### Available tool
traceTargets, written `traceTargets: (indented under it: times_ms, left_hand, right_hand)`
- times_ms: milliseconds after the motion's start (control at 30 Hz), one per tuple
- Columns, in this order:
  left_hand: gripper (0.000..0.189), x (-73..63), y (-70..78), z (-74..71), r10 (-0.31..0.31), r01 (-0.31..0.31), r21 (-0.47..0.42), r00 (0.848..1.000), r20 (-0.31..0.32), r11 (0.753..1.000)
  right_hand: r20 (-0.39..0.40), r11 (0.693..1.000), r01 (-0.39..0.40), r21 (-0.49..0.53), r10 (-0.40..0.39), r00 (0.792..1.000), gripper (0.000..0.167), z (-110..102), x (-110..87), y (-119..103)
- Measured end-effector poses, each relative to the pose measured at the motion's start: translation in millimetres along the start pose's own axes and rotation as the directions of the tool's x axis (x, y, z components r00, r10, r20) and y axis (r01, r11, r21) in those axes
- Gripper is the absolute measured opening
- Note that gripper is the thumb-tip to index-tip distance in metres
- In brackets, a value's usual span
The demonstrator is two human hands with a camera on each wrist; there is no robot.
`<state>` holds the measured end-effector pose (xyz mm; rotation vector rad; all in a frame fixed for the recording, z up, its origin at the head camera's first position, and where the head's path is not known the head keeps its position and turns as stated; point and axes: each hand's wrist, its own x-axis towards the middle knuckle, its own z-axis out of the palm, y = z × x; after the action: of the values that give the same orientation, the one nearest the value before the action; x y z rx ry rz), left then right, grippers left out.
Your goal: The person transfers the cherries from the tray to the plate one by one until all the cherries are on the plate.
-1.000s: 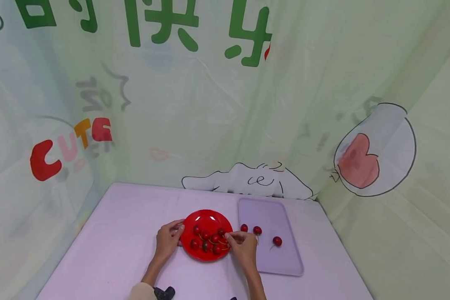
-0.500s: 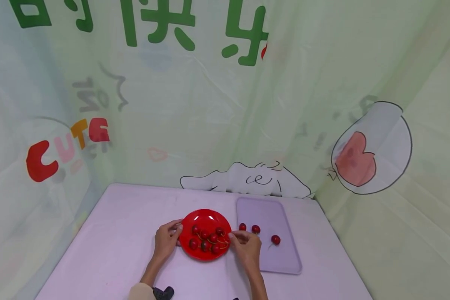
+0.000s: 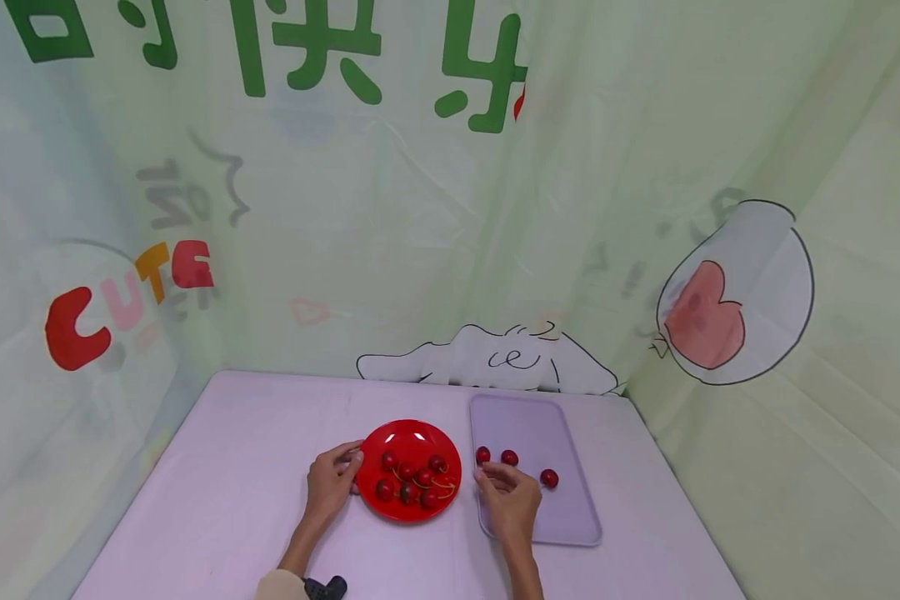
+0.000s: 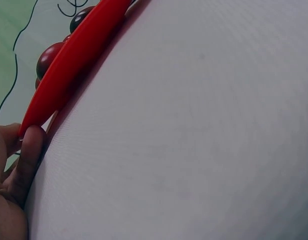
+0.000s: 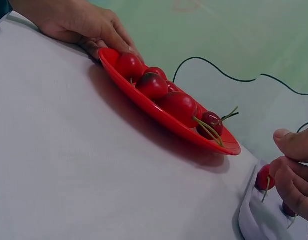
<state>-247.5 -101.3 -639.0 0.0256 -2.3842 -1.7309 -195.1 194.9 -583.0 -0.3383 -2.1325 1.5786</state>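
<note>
My left hand grips the left rim of a round red plate. In the left wrist view, thumb and fingers pinch the edge of the plate, whose underside casts a shadow close over the table. Several dark red cherries with green stems sit together on it. Right of the plate, my right hand hovers over the left side of a pale purple tray, fingers loosely bent around nothing. Just beyond its fingertips lie two cherries, one cherry near the tray's edge and another cherry beside it.
A third cherry lies farther right on the tray. The table has a pale lilac cover. Printed curtains hang behind it and along both sides. A black strap piece shows at my left wrist.
My right hand has moved right, away from the plate's right rim and over the tray. My left hand stays on the plate. The whole view has shifted slightly.
</note>
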Motion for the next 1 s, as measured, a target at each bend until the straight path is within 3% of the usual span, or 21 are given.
traceTargets:
  times_ms: [200,400,1000]
  left_hand:
    - [0.033,-0.1,-0.7,0.8,-0.004,0.004,-0.004,1.0,0.005,1.0]
    - [0.034,-1.2,0.3,0.0,-0.003,0.003,-0.007,1.0,0.001,1.0]
    - [0.034,-4.3,5.1,-1.0,-0.007,0.007,-0.003,1.0,0.007,1.0]
  right_hand:
    - [-0.046,1.0,0.017,-0.002,-0.017,0.999,0.021,-8,0.3,4]
    - [-0.064,0.998,-0.029,-0.064,0.025,0.998,0.023,-17,2.9,9]
    - [-0.141,0.998,0.02,-0.062,-0.029,0.99,0.022,-36,3.2,17]
